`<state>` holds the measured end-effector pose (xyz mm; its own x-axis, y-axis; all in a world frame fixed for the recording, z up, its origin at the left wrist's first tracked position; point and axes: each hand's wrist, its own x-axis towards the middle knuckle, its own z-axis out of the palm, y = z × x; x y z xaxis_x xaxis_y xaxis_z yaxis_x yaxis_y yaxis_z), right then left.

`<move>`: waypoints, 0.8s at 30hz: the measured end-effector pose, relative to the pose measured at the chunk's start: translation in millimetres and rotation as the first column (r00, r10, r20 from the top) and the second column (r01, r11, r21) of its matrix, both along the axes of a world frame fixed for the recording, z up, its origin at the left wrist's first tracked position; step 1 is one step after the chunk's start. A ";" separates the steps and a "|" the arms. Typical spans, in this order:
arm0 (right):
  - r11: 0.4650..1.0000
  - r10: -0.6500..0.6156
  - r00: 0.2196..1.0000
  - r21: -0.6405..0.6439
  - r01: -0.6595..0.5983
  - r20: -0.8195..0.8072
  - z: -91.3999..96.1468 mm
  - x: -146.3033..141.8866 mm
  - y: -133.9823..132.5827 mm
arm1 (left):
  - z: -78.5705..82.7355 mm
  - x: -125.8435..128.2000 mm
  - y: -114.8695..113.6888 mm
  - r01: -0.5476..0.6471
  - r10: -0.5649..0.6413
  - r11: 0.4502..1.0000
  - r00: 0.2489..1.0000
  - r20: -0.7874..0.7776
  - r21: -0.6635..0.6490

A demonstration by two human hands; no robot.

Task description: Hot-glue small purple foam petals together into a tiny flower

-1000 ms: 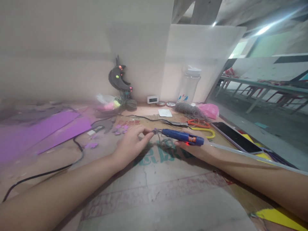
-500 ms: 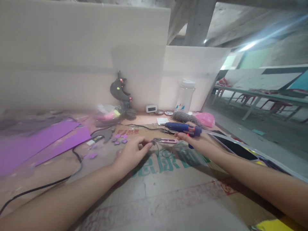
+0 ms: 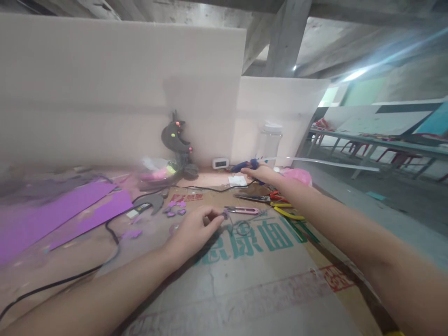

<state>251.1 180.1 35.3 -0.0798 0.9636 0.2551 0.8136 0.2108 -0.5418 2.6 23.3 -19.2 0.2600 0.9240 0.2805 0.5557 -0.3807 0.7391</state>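
Note:
My left hand point(image 3: 196, 227) rests on the cardboard sheet point(image 3: 252, 261), its fingertips pinched on a small purple piece point(image 3: 225, 215) with thin wire trailing from it. Pink thread snips point(image 3: 243, 210) lie just right of those fingers. My right hand point(image 3: 261, 172) is stretched out toward the back of the desk, closed round a blue glue gun point(image 3: 244, 165) whose clear glue stick point(image 3: 332, 163) juts out to the right. The gun sits above a white paper square point(image 3: 238, 180), close to the small white clock point(image 3: 220, 163).
Purple foam sheets point(image 3: 56, 210) lie at left, with small purple cut-outs point(image 3: 176, 207) nearby. A black cable point(image 3: 87, 266) crosses the desk. At the back stand a dark crescent ornament point(image 3: 174, 135), a clear bottle point(image 3: 270, 142) and a pink bag point(image 3: 297, 175). Orange and yellow pliers point(image 3: 285, 207) lie at right.
My right hand has carried the glue gun away from the piece, up and toward the back of the desk. The left hand has stayed pinched on the purple piece. The view has tilted upward.

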 end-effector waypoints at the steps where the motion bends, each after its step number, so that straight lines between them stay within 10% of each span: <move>1: 1.000 0.001 1.000 -0.013 -0.001 0.005 -5.8 -0.8 5.7 | 0.1 0.0 0.1 0.000 0.000 1.000 1.000 0.000 -0.004; 8: 0.998 0.012 0.999 -0.068 -0.008 0.050 -26.6 7.5 20.6 | 1.1 0.3 0.5 0.024 -0.024 1.000 0.999 -0.026 0.003; 24: 0.995 0.096 0.935 -0.007 -0.099 0.341 -7.2 20.0 -36.0 | 4.0 0.5 -3.0 0.027 -0.026 0.999 0.999 -0.032 0.033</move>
<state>271.1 144.1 28.1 -0.2568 0.9444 0.2055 0.9242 0.3022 -0.2337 3.1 20.4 -15.2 0.2936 0.9068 0.3026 0.5676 -0.4201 0.7081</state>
